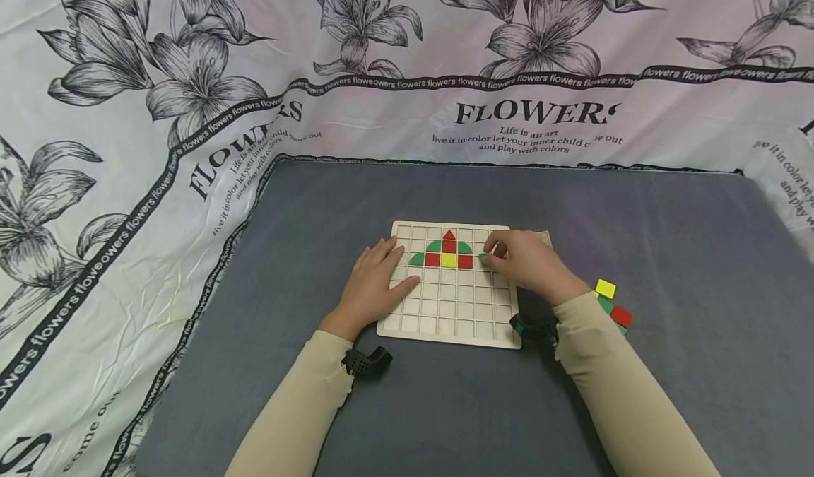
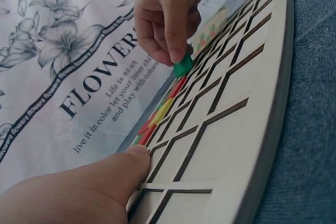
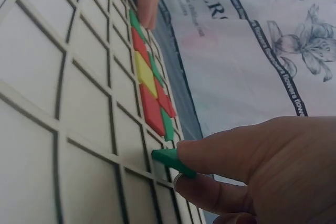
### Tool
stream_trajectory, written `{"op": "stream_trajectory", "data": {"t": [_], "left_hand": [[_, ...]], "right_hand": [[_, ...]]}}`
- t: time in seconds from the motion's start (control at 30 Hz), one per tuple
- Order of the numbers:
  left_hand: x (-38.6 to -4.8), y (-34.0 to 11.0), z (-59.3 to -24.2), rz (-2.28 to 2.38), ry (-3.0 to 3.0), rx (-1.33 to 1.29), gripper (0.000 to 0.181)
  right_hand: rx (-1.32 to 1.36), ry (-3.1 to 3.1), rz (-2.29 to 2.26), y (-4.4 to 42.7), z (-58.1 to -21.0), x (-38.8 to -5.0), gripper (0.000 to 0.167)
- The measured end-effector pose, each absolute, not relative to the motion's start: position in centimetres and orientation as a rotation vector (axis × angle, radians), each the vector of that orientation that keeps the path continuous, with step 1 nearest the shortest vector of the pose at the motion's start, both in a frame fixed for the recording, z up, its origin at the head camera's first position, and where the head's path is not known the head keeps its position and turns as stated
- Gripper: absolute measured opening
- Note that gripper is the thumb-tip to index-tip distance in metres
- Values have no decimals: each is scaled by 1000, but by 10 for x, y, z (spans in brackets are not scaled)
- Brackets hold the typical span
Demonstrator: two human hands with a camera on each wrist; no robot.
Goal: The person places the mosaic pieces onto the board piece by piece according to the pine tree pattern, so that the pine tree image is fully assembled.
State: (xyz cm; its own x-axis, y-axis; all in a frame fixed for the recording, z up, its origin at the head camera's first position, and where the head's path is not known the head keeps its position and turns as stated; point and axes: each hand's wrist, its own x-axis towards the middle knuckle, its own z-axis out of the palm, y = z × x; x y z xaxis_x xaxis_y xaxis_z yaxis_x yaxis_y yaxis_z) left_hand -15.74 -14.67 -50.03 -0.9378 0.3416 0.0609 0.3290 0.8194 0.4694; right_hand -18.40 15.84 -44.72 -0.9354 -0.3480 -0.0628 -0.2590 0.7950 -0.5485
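Observation:
A pale wooden grid board (image 1: 448,310) lies on the dark grey table. In its upper rows sit a red triangle (image 1: 449,235), red squares (image 1: 432,259), a yellow square (image 1: 448,260) and green rounded pieces (image 1: 416,259). My left hand (image 1: 371,287) rests on the board's left side with fingers extended and thumb over the cells. My right hand (image 1: 526,261) pinches a green piece (image 3: 170,159) between thumb and fingers, tilted at a cell right of the red square. In the right wrist view, the held piece's lower end meets the grid; its exact shape is partly covered.
Loose yellow (image 1: 606,288), green and red (image 1: 621,316) pieces lie together right of the board, partly behind the right forearm. A card with a coloured pattern (image 2: 210,31) is partly hidden behind the right hand. A flower-printed cloth (image 1: 381,120) borders the grey surface.

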Motion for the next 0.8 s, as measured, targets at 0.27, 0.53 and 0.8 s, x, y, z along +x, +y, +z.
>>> {"op": "stream_trajectory", "data": {"t": [0.27, 0.53, 0.8], "left_hand": [[-156, -147, -499, 794, 2959, 554, 74], [-156, -147, -500, 771, 2958, 559, 75], [-157, -147, -499, 771, 2951, 563, 74]], "right_hand": [[-493, 2832, -792, 155, -455, -184, 14], [-520, 2822, -772, 154, -462, -184, 14], [-537, 2824, -771, 150, -459, -182, 19]]}}
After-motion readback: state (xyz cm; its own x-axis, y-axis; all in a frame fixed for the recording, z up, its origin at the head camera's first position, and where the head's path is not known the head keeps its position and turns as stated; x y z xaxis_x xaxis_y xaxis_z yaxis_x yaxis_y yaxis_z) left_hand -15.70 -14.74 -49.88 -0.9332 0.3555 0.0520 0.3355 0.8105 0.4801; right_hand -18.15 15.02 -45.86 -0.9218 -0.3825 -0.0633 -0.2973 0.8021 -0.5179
